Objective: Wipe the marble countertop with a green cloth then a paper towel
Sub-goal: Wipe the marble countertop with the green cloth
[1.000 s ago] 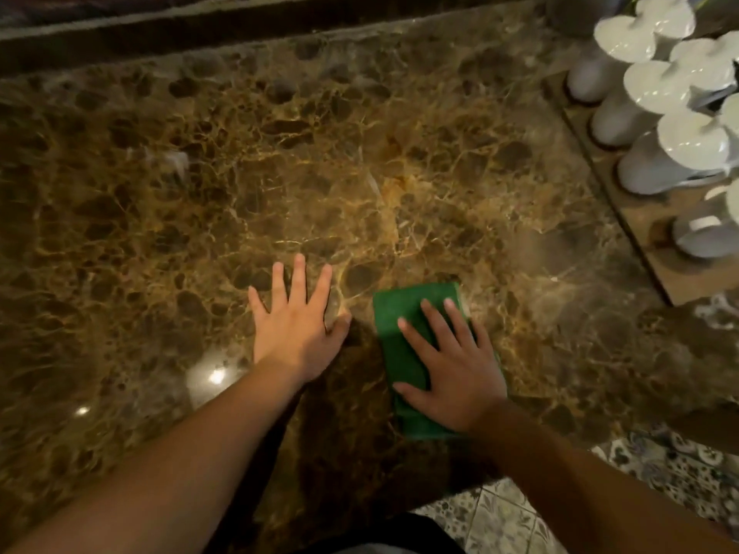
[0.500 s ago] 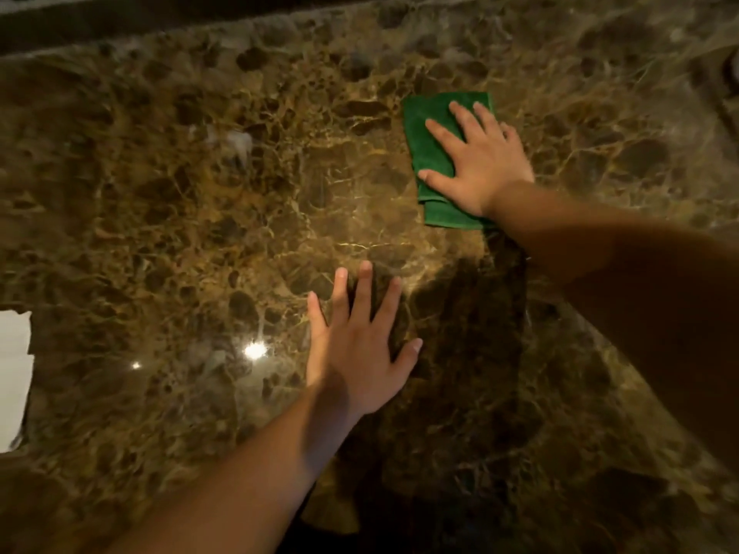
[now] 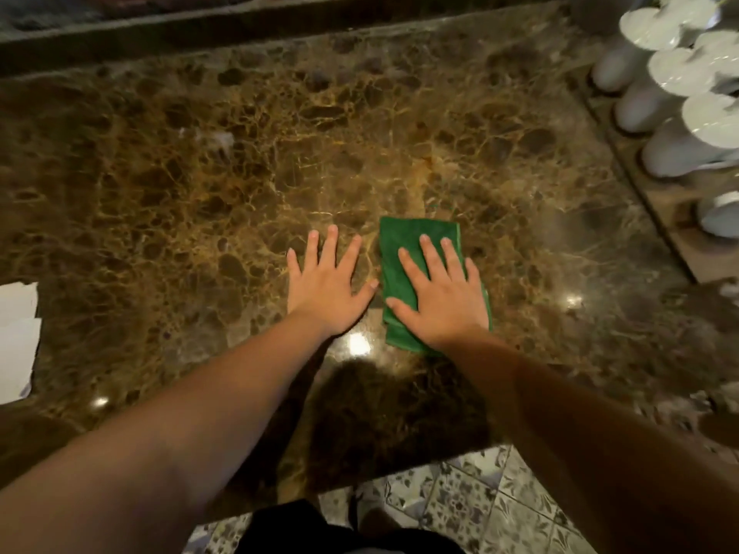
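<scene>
A folded green cloth lies flat on the brown marble countertop near its front edge. My right hand presses flat on the cloth with fingers spread, covering its lower right part. My left hand rests palm down on the bare marble just left of the cloth, fingers apart, holding nothing. A white paper towel lies at the left edge of the view.
Several white cups with saucers stand on a wooden tray at the right. A raised dark ledge runs along the back. Patterned floor tiles show below the counter's front edge.
My right hand has drawn the green cloth back from the far part of the counter to the near edge, beside my left hand, which has stayed flat on the marble.
</scene>
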